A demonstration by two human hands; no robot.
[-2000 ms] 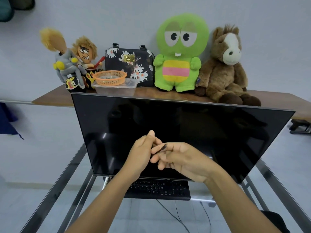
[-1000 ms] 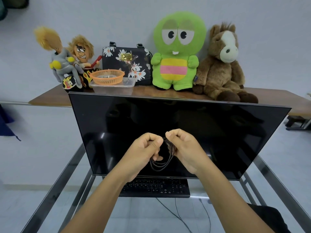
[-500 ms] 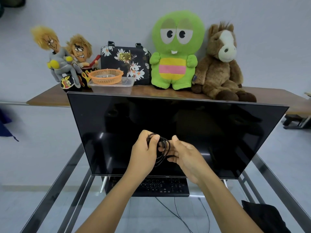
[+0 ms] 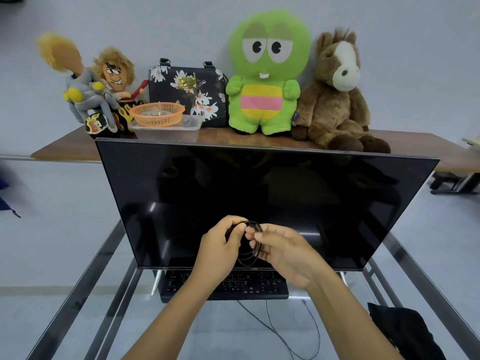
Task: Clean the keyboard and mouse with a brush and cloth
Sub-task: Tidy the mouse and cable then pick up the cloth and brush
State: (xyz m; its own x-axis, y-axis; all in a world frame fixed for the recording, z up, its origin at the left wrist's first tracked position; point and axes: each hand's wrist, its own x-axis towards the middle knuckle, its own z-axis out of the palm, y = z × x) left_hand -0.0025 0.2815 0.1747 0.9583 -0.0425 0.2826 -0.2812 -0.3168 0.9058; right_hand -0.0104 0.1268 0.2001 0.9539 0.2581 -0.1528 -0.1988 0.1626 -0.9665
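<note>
A black keyboard (image 4: 259, 285) lies on the glass table under the lower edge of a dark monitor (image 4: 259, 198). Both hands are raised in front of the screen, above the keyboard. My left hand (image 4: 220, 245) grips a small coil of thin black cable (image 4: 250, 255) at its top. My right hand (image 4: 283, 252) pinches the same coil from the right side. No mouse or brush is visible. A black cloth (image 4: 405, 333) lies at the lower right.
The glass table (image 4: 85, 294) has metal rails on both sides. Thin cables (image 4: 280, 336) trail from the keyboard toward me. Behind the monitor, a wooden shelf (image 4: 65, 149) holds plush toys, a floral bag (image 4: 187, 92) and an orange basket (image 4: 157, 114) on a clear box.
The hands went from touching fingertips to holding a coil of black cable between them. The coil has stayed in front of the screen, with the fingers shifting their grip on it.
</note>
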